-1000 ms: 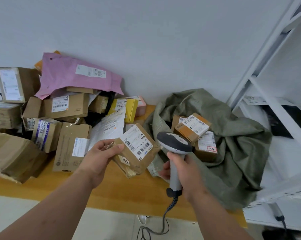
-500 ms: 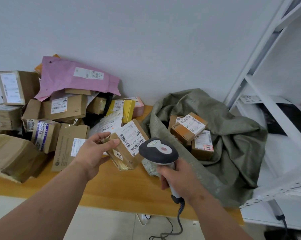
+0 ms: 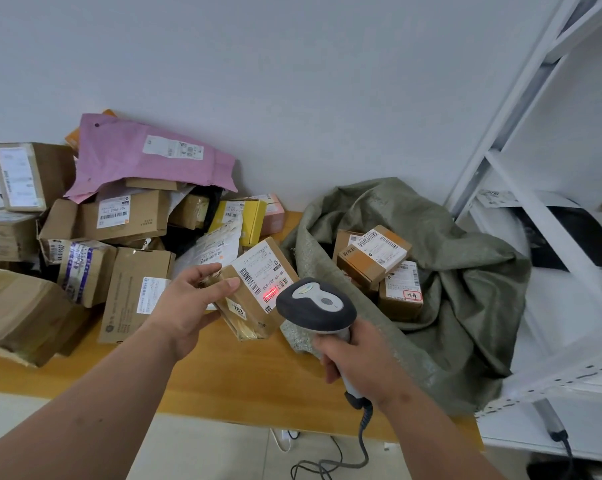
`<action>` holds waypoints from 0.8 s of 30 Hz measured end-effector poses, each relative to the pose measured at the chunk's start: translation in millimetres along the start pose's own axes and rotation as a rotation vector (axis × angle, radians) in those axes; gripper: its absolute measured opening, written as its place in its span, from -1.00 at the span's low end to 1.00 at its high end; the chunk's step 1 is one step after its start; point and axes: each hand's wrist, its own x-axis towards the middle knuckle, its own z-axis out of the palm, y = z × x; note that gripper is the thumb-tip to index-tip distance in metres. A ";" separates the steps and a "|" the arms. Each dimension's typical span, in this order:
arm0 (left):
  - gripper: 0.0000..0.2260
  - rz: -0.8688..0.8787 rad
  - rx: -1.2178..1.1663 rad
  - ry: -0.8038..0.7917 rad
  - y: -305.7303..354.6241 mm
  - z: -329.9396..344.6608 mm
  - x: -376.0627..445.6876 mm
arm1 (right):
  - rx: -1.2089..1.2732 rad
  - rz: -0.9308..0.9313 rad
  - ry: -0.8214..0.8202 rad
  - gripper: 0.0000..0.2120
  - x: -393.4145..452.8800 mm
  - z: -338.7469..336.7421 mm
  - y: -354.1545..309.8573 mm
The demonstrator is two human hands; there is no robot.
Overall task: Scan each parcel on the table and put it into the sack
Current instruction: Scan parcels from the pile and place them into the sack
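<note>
Left hand (image 3: 192, 303) grips a parcel (image 3: 258, 292) above the table (image 3: 223, 368); right hand (image 3: 358, 358), just beside it, clasps a scanner (image 3: 315, 304) casting red light on its label, sack (image 3: 448, 271) beyond.

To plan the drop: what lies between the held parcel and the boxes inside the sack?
In the head view, only the sack's folded green near edge and the scanner head.

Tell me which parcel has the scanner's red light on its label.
The small brown box gripped in the left hand; the red glow falls on its white label, just ahead of the scanner held by the right hand.
</note>
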 end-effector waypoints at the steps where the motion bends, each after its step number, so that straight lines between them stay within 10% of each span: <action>1: -0.56 -0.001 0.001 0.001 -0.1 1.1 0.1 | 0.010 -0.001 -0.003 -0.81 0.1 -1.0 0.1; 24: -0.53 0.122 -0.041 -0.028 45.5 90.2 55.4 | 0.496 0.133 0.359 -0.93 54.1 -46.8 -6.0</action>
